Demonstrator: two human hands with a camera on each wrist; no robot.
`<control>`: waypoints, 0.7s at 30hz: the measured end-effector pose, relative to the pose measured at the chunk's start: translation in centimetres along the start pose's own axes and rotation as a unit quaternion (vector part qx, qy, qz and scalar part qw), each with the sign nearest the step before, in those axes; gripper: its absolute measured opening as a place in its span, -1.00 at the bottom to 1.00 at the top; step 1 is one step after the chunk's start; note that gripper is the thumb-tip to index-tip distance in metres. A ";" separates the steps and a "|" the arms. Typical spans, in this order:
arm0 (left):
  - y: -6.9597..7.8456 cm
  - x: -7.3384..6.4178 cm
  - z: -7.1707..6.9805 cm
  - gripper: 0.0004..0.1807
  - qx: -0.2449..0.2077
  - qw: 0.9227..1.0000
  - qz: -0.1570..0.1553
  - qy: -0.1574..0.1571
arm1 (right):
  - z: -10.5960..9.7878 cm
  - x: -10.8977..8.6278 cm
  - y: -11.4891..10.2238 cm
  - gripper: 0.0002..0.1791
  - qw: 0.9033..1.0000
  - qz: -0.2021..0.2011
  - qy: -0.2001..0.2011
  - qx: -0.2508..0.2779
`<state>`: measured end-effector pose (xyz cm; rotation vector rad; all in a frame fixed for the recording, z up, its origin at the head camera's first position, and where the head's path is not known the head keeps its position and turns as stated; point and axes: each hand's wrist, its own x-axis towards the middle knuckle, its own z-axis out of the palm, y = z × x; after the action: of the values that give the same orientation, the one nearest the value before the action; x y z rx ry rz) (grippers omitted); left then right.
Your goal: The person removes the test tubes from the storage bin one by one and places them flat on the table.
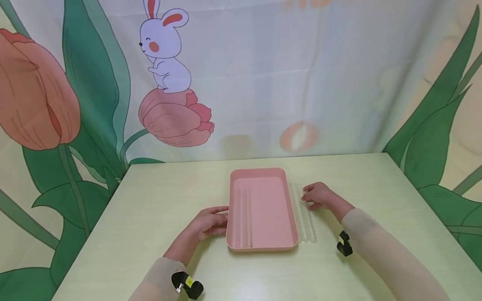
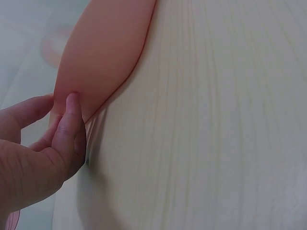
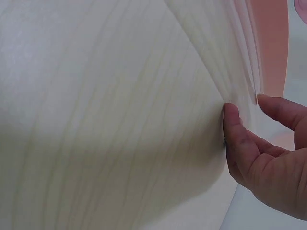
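Note:
A shallow pink tray (image 1: 271,209) lies on the table, with several clear tubes (image 1: 243,217) side by side along its left part. My left hand (image 1: 208,223) touches the tray's left wall with loosely bent fingers; in the left wrist view the thumb (image 2: 72,108) rests against that wall. Just right of the tray, more clear tubes (image 1: 306,228) lie lengthwise on the tabletop. My right hand (image 1: 320,195) pinches the outermost of these near its upper half, thumb (image 3: 232,117) on the near side, index finger across. The tubes are see-through, so their exact edges are hard to tell.
The pale wood-grain table (image 1: 169,184) ends at a curtain (image 1: 256,83) printed with flowers and a rabbit. Black wrist cameras are strapped at both sleeves (image 1: 361,225).

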<state>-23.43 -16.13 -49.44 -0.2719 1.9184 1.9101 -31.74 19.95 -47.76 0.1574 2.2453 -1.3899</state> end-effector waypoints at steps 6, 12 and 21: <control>0.0 0.0 -0.1 -0.44 -0.001 1.000 0.001 -0.002 | 0.0 0.0 -0.3 -0.33 1.000 0.013 0.003 -0.012; 0.0 -0.2 0.0 -0.43 -0.002 1.000 0.002 -0.003 | 0.0 0.0 -0.2 -0.32 1.000 0.012 0.002 -0.010; -0.1 -0.1 0.1 -0.44 -0.003 1.000 0.007 -0.005 | -1.0 -0.9 0.0 -0.36 1.000 -0.005 -0.012 -0.005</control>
<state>-23.29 -16.10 -49.48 -0.2506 1.9123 1.9231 -31.31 20.95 -46.93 0.1262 2.2366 -1.3789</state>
